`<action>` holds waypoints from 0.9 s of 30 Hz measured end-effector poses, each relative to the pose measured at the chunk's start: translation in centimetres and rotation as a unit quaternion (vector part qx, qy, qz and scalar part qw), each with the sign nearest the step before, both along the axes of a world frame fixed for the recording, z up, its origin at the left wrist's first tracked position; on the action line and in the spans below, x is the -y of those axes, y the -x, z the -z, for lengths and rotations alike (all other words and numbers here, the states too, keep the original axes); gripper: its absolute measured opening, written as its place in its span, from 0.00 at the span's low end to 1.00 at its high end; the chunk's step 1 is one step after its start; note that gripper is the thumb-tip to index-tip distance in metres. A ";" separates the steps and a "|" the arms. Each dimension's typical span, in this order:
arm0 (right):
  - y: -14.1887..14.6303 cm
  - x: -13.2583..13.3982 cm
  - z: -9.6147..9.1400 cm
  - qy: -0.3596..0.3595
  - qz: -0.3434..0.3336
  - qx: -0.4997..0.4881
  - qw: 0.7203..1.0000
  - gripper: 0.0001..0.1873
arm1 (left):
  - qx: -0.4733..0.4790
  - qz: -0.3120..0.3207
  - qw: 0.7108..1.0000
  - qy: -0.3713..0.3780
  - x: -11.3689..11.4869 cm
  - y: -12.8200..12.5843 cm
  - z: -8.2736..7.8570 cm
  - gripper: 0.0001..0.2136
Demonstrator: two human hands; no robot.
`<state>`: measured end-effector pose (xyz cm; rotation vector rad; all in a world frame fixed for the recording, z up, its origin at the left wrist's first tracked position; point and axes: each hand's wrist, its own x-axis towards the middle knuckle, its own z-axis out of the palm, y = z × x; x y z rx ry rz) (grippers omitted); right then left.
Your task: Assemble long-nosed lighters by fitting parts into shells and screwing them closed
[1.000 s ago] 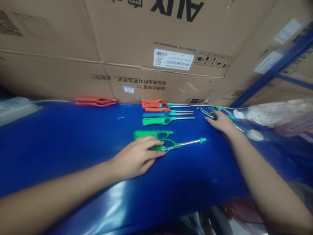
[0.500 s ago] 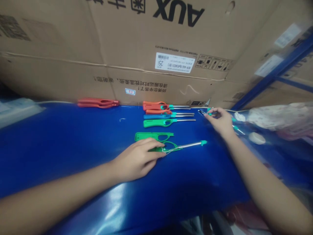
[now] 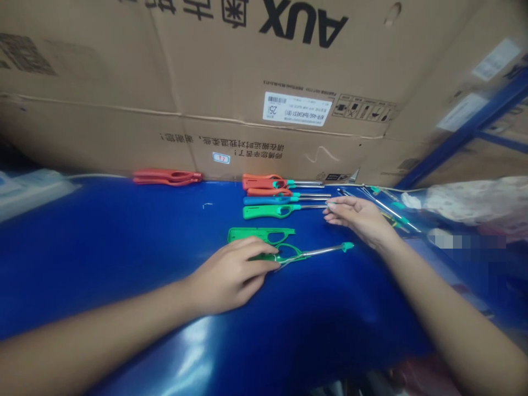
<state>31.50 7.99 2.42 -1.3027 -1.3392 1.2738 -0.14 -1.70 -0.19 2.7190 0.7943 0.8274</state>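
The left hand [image 3: 231, 272] presses the green lighter shell [image 3: 289, 255] to the desk [image 3: 124, 247], grip flat, unclosed; the right hand [image 3: 358, 217] hides its grip; a slip could dislodge the metal tube [image 3: 322, 251]

Left hand [image 3: 231, 275] on green lighter [image 3: 307, 253]

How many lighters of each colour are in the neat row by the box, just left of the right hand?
Orange lighters: 2
Blue lighter: 1
Green lighter: 1
Total: 4
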 end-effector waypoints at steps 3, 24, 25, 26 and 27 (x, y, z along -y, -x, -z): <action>0.5 0.6 -0.4 -0.012 -0.026 0.024 0.999 0.28 | 0.004 -0.005 1.000 0.007 0.0 0.0 0.0 0.15; 0.5 1.4 -0.1 -0.179 -0.175 0.563 0.788 0.25 | 0.002 -0.010 1.000 0.018 -0.1 -0.1 -0.2 0.15; 0.5 1.3 0.0 -0.181 -0.175 0.565 0.786 0.23 | 0.001 -0.010 1.000 0.017 -0.1 -0.1 -0.1 0.15; 0.5 1.2 0.0 -0.186 -0.175 0.569 0.782 0.21 | 0.001 -0.010 1.000 0.016 -0.1 -0.1 -0.1 0.15; 0.5 1.2 0.1 -0.193 -0.173 0.572 0.778 0.20 | 0.001 -0.009 1.000 0.016 -0.1 -0.1 -0.1 0.15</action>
